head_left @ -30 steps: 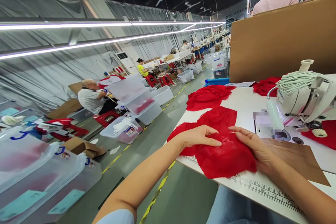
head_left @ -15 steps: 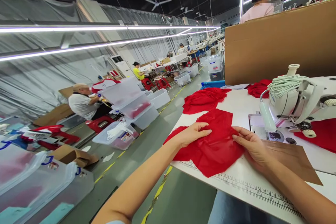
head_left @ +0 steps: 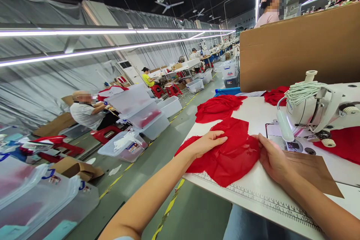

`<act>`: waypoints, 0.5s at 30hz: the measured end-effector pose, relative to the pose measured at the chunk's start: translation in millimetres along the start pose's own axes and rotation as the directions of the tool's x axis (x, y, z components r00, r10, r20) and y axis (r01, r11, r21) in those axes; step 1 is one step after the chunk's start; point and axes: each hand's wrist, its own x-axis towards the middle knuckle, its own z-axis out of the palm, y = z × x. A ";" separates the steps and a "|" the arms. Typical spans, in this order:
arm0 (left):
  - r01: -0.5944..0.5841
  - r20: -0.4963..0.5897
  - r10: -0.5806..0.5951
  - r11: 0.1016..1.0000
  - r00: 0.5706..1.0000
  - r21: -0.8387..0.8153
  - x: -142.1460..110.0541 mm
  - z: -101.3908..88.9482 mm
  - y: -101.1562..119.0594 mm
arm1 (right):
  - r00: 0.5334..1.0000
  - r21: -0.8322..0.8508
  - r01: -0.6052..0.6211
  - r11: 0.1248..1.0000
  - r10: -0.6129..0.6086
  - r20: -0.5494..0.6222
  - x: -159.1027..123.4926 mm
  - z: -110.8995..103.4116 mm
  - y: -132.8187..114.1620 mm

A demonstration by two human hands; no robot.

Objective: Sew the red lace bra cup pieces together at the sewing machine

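Note:
A thin red fabric piece (head_left: 233, 161) is spread between my hands over the near left part of the white sewing table (head_left: 253, 195). My left hand (head_left: 209, 143) pinches its upper left part between thumb and fingers. At its right edge, my right hand (head_left: 271, 157) grips the cloth with thumb and fingertips closed. Behind it lies a crumpled red cloth pile (head_left: 218, 108). The sewing machine (head_left: 312, 108), with pale green cord coiled on top, stands right of my hands. Its needle area is partly hidden by the white lamp.
A brown cardboard sheet (head_left: 313, 170) lies right of my right hand. A tall cardboard panel (head_left: 298, 48) stands behind the machine. A printed ruler (head_left: 261, 202) runs along the table's front edge. Plastic bins (head_left: 143, 112) and a seated co-worker (head_left: 87, 112) are across the aisle.
My right hand has moved slightly right and up with the fabric's right edge, drawing that side wider. The left hand keeps its hold in nearly the same place.

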 end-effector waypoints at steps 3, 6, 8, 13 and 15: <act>-0.016 -0.008 0.017 0.998 1.000 0.053 0.4 1.3 1.5 | 1.000 -0.001 -0.007 1.000 0.007 -0.001 1.2 -1.8 -1.0; -0.038 -0.001 0.038 0.995 0.999 0.092 1.2 2.7 3.3 | 1.000 -0.006 -0.010 1.000 0.010 -0.011 2.1 -3.1 -2.0; -0.051 0.005 0.051 0.991 0.999 0.121 1.8 3.8 4.3 | 1.000 -0.011 -0.013 1.000 0.013 -0.019 1.9 -2.7 -2.9; -0.045 0.010 0.045 0.994 0.999 0.096 2.8 7.7 6.5 | 1.000 -0.029 -0.025 0.999 0.025 -0.013 -1.2 1.5 -2.9; -0.005 0.006 0.005 1.000 1.000 0.011 1.9 9.4 7.2 | 0.999 -0.041 -0.024 0.999 0.023 -0.022 -1.6 1.6 -1.2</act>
